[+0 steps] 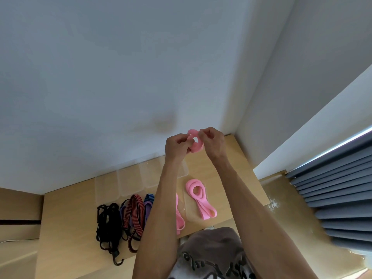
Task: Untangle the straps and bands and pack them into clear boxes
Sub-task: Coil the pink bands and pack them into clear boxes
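Note:
I hold a rolled pink band (pixel 194 145) up in front of the wall, above the wooden table (pixel 227 158). My left hand (pixel 177 147) pinches its left side and my right hand (pixel 213 142) pinches its top right. On the table below lie a coiled pink band (pixel 198 195) in a clear box (pixel 189 215), another pink band (pixel 179 218) partly hidden by my left forearm, a red-and-black bungee cord (pixel 133 214), a purple band (pixel 148 206), a blue strap (pixel 149 197) and a black tangle of cords (pixel 107 224) with a hook.
Several empty clear boxes (pixel 128 183) stand in a row along the wall at the table's back edge. A grey pleated blind (pixel 338 190) hangs at the right. A low wooden ledge (pixel 20 218) lies to the left of the table.

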{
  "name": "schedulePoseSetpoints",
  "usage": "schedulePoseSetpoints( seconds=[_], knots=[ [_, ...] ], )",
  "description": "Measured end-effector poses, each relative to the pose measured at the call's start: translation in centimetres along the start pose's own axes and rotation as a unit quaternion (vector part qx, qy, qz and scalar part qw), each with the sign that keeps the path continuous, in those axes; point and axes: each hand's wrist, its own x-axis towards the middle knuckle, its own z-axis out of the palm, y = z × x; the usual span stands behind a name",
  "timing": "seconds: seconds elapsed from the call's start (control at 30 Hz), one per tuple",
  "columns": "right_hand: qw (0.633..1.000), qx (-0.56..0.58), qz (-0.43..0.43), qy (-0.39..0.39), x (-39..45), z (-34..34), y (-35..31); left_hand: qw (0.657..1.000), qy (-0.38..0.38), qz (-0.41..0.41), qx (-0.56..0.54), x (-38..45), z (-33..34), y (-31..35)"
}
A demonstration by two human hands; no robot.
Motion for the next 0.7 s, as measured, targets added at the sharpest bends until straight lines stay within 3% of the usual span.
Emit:
schedulePoseSetpoints(
  seconds=[0.2,0.4,0.57,0.7],
  knots=[
    [0.998,-0.043,0.047,0.009,0.7,0.5,1.2,0.996,0.006,-0.007,-0.090,-0.4,-0.4,0.6],
    [0.986,0.067,0.151,0.032,0.1,-0.6,3.6,0.953,0.032,-0.010,-0.300,0.4,-2.6,1.6],
    [0.960,0.171,0.215,-0.056,-0.6,-1.0,3.8,0.964,-0.037,-0.025,-0.262,0.3,-2.4,2.2],
    [0.932,0.253,0.233,-0.118,-0.4,-1.1,2.9,0.977,-0.032,-0.041,-0.207,0.1,-1.6,1.7]
  ],
)
